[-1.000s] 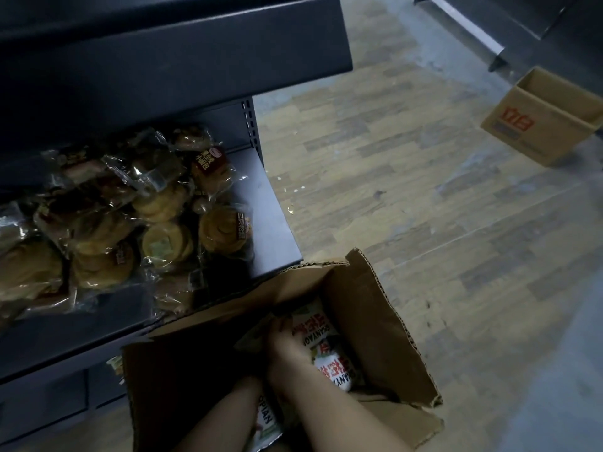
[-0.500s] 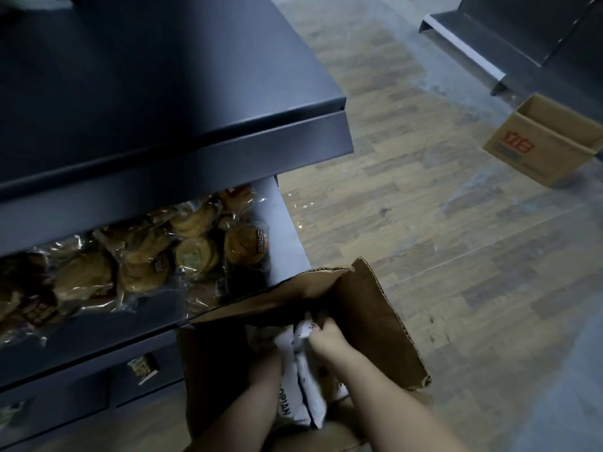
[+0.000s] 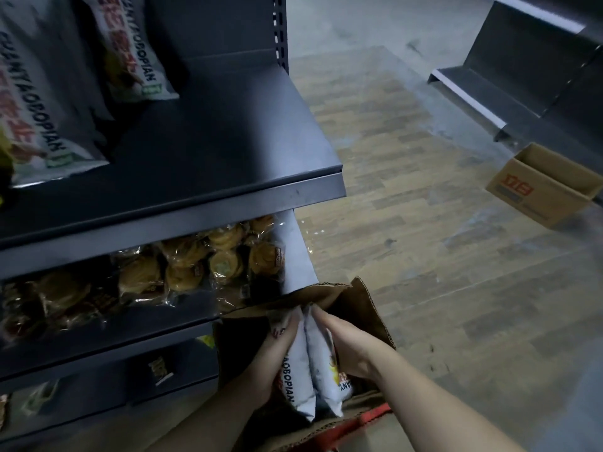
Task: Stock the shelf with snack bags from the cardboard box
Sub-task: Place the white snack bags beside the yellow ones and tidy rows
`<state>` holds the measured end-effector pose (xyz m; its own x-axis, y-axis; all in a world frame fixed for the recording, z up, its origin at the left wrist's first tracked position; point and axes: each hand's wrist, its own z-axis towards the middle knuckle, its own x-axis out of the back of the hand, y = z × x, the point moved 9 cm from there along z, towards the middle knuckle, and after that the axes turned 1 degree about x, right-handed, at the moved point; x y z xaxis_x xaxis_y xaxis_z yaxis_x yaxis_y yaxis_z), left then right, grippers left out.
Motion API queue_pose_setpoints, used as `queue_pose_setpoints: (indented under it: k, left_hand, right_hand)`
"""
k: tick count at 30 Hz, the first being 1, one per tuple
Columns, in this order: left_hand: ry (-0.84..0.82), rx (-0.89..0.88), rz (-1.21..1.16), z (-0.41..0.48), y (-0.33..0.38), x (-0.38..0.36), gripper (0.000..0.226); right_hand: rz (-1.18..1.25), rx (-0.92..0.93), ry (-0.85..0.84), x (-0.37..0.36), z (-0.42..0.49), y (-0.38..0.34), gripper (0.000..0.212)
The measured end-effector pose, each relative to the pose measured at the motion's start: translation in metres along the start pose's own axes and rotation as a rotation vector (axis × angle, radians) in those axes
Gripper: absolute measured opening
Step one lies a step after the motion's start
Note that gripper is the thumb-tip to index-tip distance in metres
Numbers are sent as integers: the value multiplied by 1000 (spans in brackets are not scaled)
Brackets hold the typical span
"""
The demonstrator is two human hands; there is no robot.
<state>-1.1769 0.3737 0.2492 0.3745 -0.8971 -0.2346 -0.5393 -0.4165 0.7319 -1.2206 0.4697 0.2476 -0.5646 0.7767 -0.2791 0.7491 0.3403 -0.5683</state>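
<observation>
Here, close in, your left hand [image 3: 277, 350] and right hand [image 3: 347, 345] each grip one of two snack bags [image 3: 295, 373], held side by side at the mouth of the open cardboard box [image 3: 362, 308]. The bags are white, puffed pillow packs with dark lettering along one edge and red-and-yellow print. They look light, soft and slick, the contents probably crushable; take them by the flanks, not squeezing the middle. Beyond, wrapped pastries [image 3: 195, 265] crowd the lower shelf [image 3: 293, 256]. Above, matching bags [image 3: 45, 102] stand on the upper shelf [image 3: 228, 151], likely the destination. Farther off, a second box [image 3: 541, 187] sits on the wood floor [image 3: 408, 223].
</observation>
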Motion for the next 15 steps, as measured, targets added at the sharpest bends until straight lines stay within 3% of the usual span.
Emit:
queue_pose_setpoints:
  k: [3, 8, 12, 15]
  left_hand:
    - [44, -16, -34, -17, 15, -4, 69]
    - [267, 18, 220, -47, 49, -1, 63]
    - [94, -167, 236, -74, 83, -20, 48]
    - [72, -219, 189, -93, 100, -19, 23]
  right_hand:
    - [-60, 79, 106, -2, -19, -17, 65]
    - [-109, 147, 206, -18, -40, -37, 65]
    - [-151, 204, 150, -37, -62, -56, 63]
    - [-210, 228, 78, -51, -71, -68, 75]
